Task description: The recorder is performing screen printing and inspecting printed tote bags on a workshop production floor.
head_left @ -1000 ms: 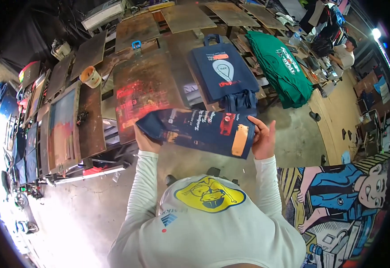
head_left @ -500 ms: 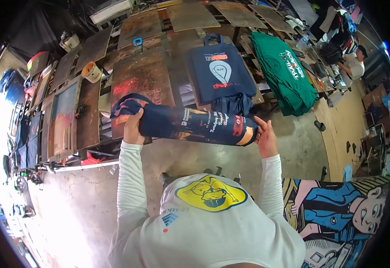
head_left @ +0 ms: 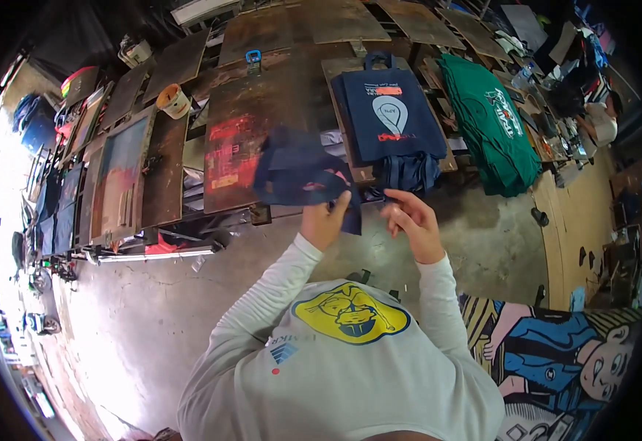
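My left hand (head_left: 326,221) grips a navy cloth tote bag (head_left: 291,173), thumb on top, in front of the long work table. The bag is bunched and blurred by motion, and its printed face hardly shows. Just to its right, my right hand (head_left: 413,222) is raised with nothing in it, fingers apart and partly bent, clear of the cloth. Beyond my right hand, a stack of navy tote bags (head_left: 388,114) lies on a board, the top one printed in white and orange-red. Their dark handles hang over the near edge.
Right of the stack is a pile of green shirts (head_left: 486,121). Red-stained wooden boards (head_left: 236,140) cover the table, with a paint bucket (head_left: 173,102) and a screen frame (head_left: 119,176) at left. Another person (head_left: 599,123) sits at far right. A painted cartoon panel (head_left: 549,353) stands lower right.
The bag was stretched between both hands with its print showing. Now my right hand has let go, and my left hand has moved right with the bag bunched up. The view has shifted slightly.
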{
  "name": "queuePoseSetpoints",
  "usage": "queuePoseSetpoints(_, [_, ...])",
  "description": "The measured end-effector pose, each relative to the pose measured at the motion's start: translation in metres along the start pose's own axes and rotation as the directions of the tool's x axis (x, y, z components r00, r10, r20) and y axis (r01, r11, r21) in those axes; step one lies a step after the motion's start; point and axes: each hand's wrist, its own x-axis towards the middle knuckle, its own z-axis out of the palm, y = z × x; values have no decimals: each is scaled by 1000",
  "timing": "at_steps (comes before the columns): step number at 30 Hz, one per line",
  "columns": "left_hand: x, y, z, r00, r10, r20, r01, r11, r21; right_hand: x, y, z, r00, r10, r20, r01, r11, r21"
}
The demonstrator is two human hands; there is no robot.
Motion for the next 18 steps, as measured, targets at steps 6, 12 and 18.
queuePoseSetpoints(6, [-3,-30,-34,856,309,415,-497,714,494,47,37,68,984,-36,-176,-37,917,-397])
queuePoseSetpoints(12, [-13,-22,-90,825,68,561,-391,785,480,68,89,103,974,-49,-222,-54,898,-436])
queuePoseSetpoints(18, [-15,-37,-156,794,-48,606,-200,921,335,84,69,152,972,-22,-235,-94,876,-473])
